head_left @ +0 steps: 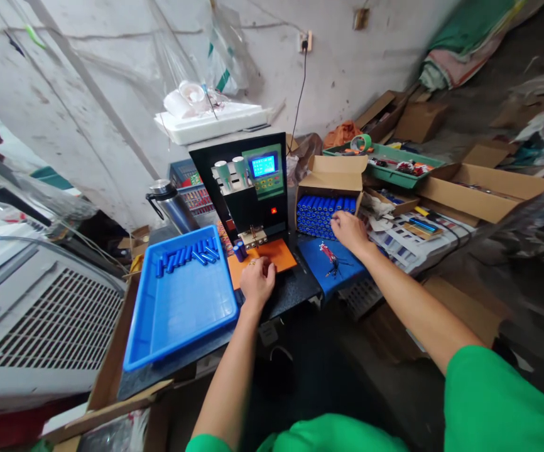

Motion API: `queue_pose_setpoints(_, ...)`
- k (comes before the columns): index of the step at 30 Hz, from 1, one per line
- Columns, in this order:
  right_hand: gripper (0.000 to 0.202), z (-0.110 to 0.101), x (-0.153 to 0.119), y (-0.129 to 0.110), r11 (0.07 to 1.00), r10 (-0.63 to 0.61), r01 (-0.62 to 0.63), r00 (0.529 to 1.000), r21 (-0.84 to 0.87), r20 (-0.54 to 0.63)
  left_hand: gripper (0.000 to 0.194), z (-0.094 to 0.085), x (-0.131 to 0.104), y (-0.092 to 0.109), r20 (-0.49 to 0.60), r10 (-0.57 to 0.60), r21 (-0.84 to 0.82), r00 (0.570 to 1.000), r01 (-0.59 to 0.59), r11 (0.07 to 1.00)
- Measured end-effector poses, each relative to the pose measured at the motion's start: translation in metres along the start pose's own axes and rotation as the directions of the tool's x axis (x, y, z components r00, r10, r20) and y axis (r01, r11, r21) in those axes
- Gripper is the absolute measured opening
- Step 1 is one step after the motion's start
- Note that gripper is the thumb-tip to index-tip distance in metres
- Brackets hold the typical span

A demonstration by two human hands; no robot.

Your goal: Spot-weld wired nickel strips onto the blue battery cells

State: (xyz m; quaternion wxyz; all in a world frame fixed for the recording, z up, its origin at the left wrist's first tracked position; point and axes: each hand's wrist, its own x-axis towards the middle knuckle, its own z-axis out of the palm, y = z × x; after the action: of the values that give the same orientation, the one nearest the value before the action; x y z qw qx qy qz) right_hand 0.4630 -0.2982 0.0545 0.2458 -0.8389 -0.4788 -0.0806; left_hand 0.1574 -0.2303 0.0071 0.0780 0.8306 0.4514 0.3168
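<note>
My left hand (257,280) rests closed on the orange pad (279,252) in front of the black spot welder (248,185), next to a blue battery cell (239,251) standing under the welder's head. Whether it holds anything I cannot tell. My right hand (348,231) reaches into the cardboard box (332,174) packed with blue cells (321,213), fingers on the cells at the box's front. Several loose blue cells (188,255) lie in the far end of the blue tray (178,307) on my left.
A blue mat with small red-wired parts (331,256) lies beside the welder. A metal flask (171,202) stands behind the tray. A grey fan unit (31,314) fills the left. Open cardboard boxes (489,185), a green tray (385,164) and papers crowd the right.
</note>
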Motion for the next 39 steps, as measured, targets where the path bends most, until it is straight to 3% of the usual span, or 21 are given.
queue_pose_setpoints(4, 0.019, 0.036, -0.006, 0.01, 0.981, 0.111, -0.157, 0.939, 0.118, 0.325, 0.022, -0.002, 0.001, 0.002, 0.013, -0.022, 0.018, 1.0, 0.021, 1.0)
queue_pose_setpoints(7, 0.019, 0.055, -0.004, 0.016, 0.966, 0.172, -0.232, 0.906, 0.113, 0.388, 0.022, -0.002, 0.001, 0.003, 0.015, -0.023, 0.023, 1.0, 0.022, 0.999)
queue_pose_setpoints(15, 0.023, 0.063, -0.001, 0.019, 0.961, 0.189, -0.252, 0.903, 0.117, 0.386, 0.022, 0.0, 0.002, 0.005, 0.009, -0.03, 0.057, 1.0, 0.029, 0.998)
queue_pose_setpoints(21, 0.035, 0.075, 0.004, 0.008, 0.936, 0.319, -0.353, 0.866, 0.019, 0.386, 0.022, 0.0, 0.001, 0.005, 0.013, -0.035, 0.074, 0.999, 0.034, 0.997)
queue_pose_setpoints(25, 0.033, 0.078, 0.004, 0.006, 0.922, 0.35, -0.386, 0.865, 0.029, 0.36, 0.022, 0.0, 0.001, 0.007, 0.006, -0.039, 0.087, 0.999, 0.038, 0.996)
queue_pose_setpoints(33, 0.033, 0.07, -0.006, 0.02, 0.953, 0.216, -0.273, 0.918, 0.135, 0.332, 0.023, 0.0, 0.001, 0.008, 0.02, -0.047, 0.087, 0.999, 0.045, 0.995)
queue_pose_setpoints(39, 0.027, 0.068, -0.01, 0.03, 0.954, 0.164, -0.241, 0.918, 0.18, 0.361, 0.024, 0.001, -0.001, 0.007, 0.032, -0.047, 0.066, 0.998, 0.045, 0.997)
